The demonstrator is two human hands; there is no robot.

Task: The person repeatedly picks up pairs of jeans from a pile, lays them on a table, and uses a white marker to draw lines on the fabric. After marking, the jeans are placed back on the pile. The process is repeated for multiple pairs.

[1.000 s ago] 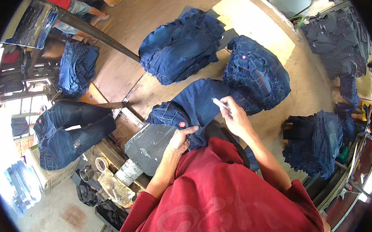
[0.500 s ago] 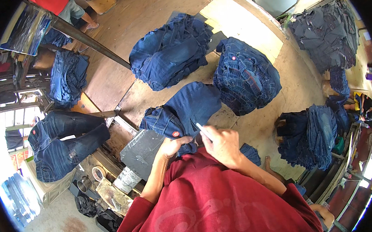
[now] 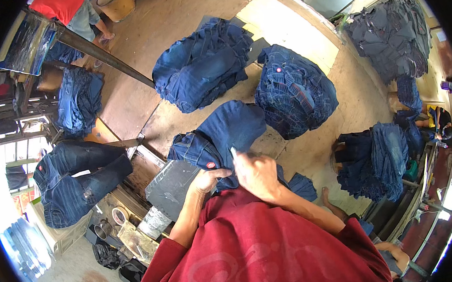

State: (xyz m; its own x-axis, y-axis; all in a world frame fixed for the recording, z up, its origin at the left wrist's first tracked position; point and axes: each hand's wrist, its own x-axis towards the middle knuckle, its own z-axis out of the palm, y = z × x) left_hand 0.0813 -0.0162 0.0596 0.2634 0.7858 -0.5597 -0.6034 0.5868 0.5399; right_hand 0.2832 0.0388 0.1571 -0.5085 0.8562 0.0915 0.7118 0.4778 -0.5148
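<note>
Desk: Largest first. What surrounds you?

Me: A denim pile (image 3: pixel 202 66) sits at twelve o'clock, a second denim pile (image 3: pixel 296 91) at two. The dark blue denim garment (image 3: pixel 238 124) lies mid-dial, between them and my body, folded and bunched.

Desk: Which way does it run?

Me: Its long axis slants from seven o'clock, close to my body, to one, where the rounded end points. A stitched section juts toward ten.

Desk: And your hands?

Me: My right hand (image 3: pixel 258 176), blurred, is curled round a slim tool at five o'clock. My left hand (image 3: pixel 206 181), at seven, clamps the cloth, thumb on top; its other fingers are mostly hidden.

Desk: Which step is this?

Me: By the pose, I judge it to be tool work on the cloth. The next move seems to call for a firm left hold and a measured right stroke.

Desk: The smaller details?

Me: The pale stick (image 3: pixel 233 152) points to twelve, leaning slightly toward eleven. My fist hides most of it; whether its end touches denim, I cannot tell. A red badge (image 3: pixel 210 165) marks the garment beside my left thumb.
</note>
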